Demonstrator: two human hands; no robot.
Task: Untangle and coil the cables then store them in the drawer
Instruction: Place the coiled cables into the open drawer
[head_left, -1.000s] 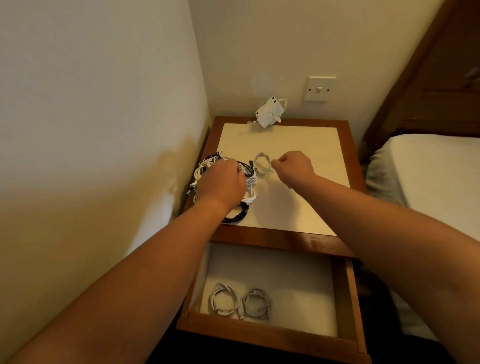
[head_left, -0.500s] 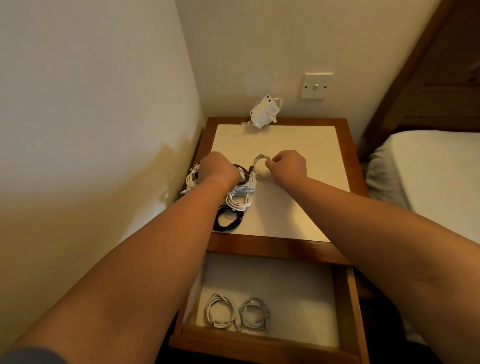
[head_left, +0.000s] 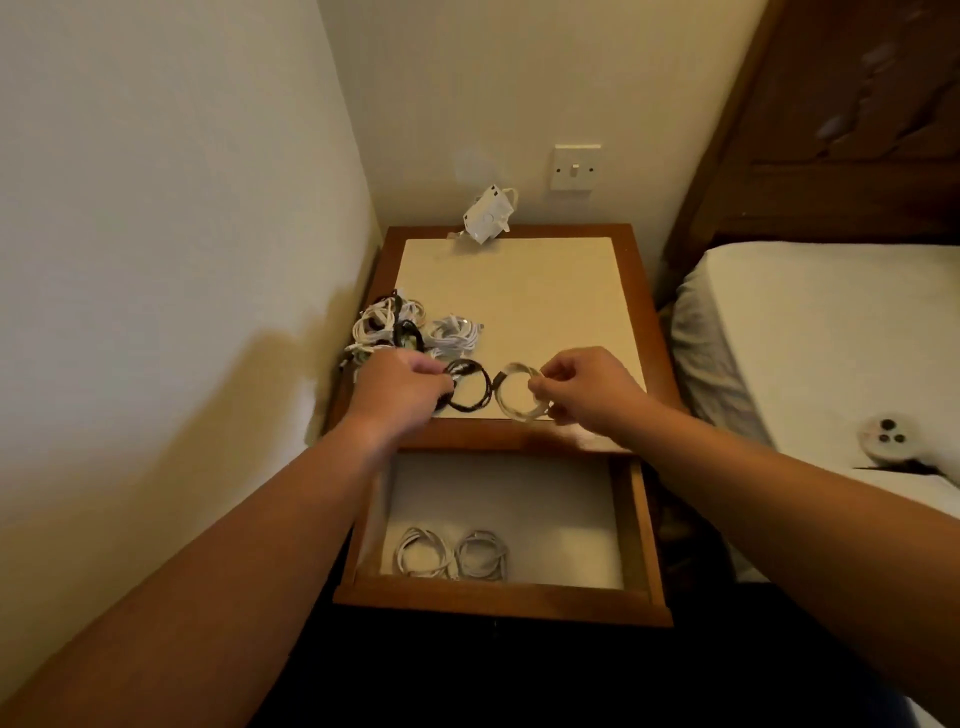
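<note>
a wooden bedside table with a pale inset top (head_left: 545, 291) stands in the corner of the room, its wooden drawer with a pale lining (head_left: 631, 530) pulled open toward the person. both bare forearms reach over the drawer to the front edge of the tabletop.

the left hand (head_left: 400, 387) is closed on a small coil of black cable (head_left: 470, 387), fingers curled over the coil's left side; the rest of the loop shows to the right of the knuckles, lying on or just above the tabletop, which of the two cannot be told. the right hand (head_left: 584, 384) pinches a small coil of pale, translucent-looking cable (head_left: 519, 397) by its right rim, between thumb and fingertips. the two coils sit side by side between the hands, touching or nearly so, near the front edge of the top.

behind the left hand, along the left edge of the tabletop, lies a heap of white and black cables (head_left: 387, 327), and just to its right a looser bundle of white cable (head_left: 454, 332).

inside the drawer, against its front wall and toward the left, two coiled white cables (head_left: 452, 553) lie side by side, well below both hands.

a white plug adapter (head_left: 485, 215) sits at the back edge of the table, under a white wall switch (head_left: 575, 167). a bed with a white sheet (head_left: 810, 338) is on the right.
</note>
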